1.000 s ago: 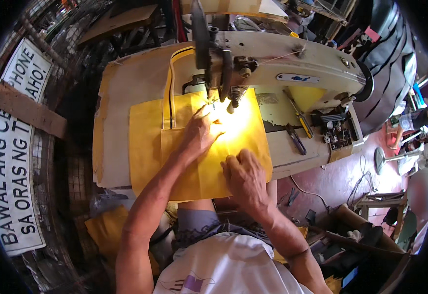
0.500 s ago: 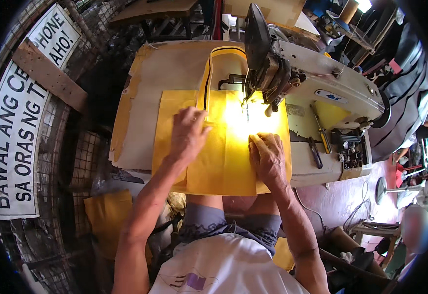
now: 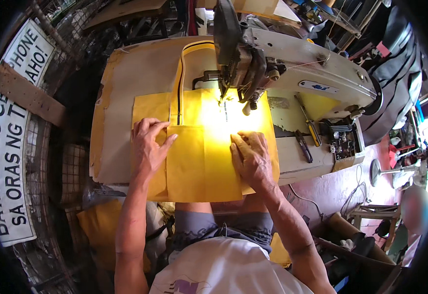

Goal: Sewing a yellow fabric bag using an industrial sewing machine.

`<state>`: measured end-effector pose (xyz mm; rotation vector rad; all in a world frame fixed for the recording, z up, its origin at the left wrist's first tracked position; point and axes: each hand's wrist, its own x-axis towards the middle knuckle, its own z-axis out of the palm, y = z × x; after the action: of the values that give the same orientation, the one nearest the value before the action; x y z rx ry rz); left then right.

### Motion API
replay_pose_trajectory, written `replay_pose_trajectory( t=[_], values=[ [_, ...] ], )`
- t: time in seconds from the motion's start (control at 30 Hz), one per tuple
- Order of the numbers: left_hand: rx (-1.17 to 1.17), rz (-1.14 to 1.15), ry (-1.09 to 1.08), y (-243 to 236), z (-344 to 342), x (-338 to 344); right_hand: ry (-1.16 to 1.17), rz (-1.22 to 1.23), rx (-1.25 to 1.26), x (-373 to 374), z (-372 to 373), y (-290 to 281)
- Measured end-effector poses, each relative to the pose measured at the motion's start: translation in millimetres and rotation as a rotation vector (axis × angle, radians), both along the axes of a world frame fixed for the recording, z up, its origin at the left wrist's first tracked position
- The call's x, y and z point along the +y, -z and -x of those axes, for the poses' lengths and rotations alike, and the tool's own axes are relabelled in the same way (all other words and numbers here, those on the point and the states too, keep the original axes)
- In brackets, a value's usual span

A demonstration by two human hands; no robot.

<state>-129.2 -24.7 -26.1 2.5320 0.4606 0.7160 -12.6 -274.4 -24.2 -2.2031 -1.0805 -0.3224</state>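
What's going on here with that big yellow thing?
A person is at a sewing machine, with yellow material spread flat on the table and partly under the machine's head. The left hand rests on its left part, near a yellow strap with a dark stripe. The right hand lies on its right part, just on the person's side of the bright light. A screwdriver lies to the right, and neither hand is touching it.
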Motion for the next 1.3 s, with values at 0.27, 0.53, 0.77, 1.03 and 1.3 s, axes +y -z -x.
replay_pose_trajectory(
  t=[0.27, 0.53, 0.77, 1.03, 1.3],
  values=[
    [0.010, -0.039, -0.028, -5.2, -1.4, -2.6, -0.001, 0.006, 0.019, -0.3, -1.3, -3.3],
    [0.031, 0.001, -0.028, -8.3, -1.9, -4.8, 0.003, 0.042, 0.049, 1.7, -3.9, -2.8],
    [0.035, -0.005, -0.044, -8.1, -1.4, -4.5, 0.023, 0.046, 0.032, 2.1, -3.1, -6.3],
    [0.017, 0.013, -0.015, -7.8, -1.1, -3.7, 0.011, 0.042, 0.047, 3.2, -3.7, -7.7],
    [0.001, 0.070, -0.010, -8.5, -1.4, -2.8, -0.020, -0.021, 0.041, -0.5, -3.9, -7.0]
  ],
)
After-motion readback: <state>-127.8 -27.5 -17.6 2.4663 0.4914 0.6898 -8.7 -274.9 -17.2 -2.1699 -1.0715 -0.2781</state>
